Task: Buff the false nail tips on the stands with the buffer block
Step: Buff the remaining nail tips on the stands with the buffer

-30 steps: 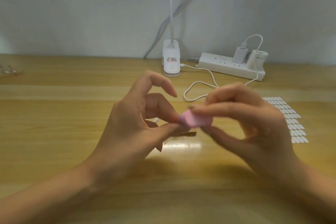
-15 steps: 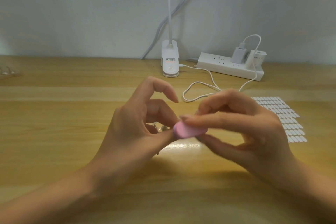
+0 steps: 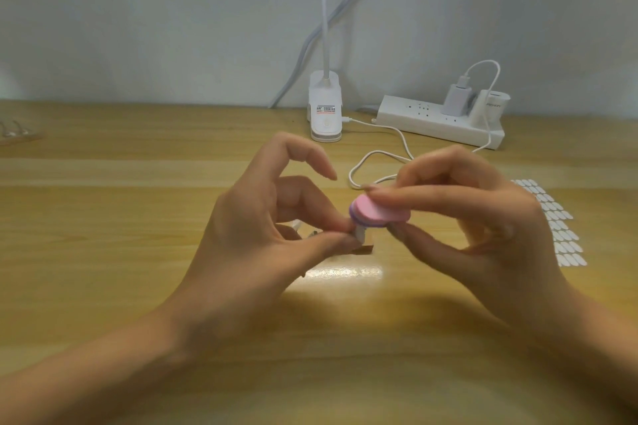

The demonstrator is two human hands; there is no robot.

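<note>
A wooden surface [image 3: 103, 217] fills the lower view and runs back to a pale wall [image 3: 138, 28]. The left hand [image 3: 255, 245] and right hand [image 3: 483, 228] meet over its middle, both raised off the wood. At the back stand a white power strip [image 3: 431, 121] with two plugs in it and, left of it, a white lamp base [image 3: 325, 110] whose stem rises out of view. A white cable [image 3: 379, 155] loops from the base toward the hands. A sheet of pale oval tabs [image 3: 562, 235] lies to the right, partly behind the right hand. The right fingers [image 3: 431, 195] grip the buffer [image 3: 376, 214], a pink pad with a purple lower layer, with the index finger flat along its top and the thumb under it. Its rounded left end sticks out past the fingertips. That end lies on top of the tip [image 3: 361, 235], a small white piece pinched between the left thumb and a finger from above, while the left index finger arches clear. The buffer touches the tip just beside the left fingertips. A small brown piece [image 3: 364, 249] shows under the tip. Whether it is the stand, I cannot tell.
</note>
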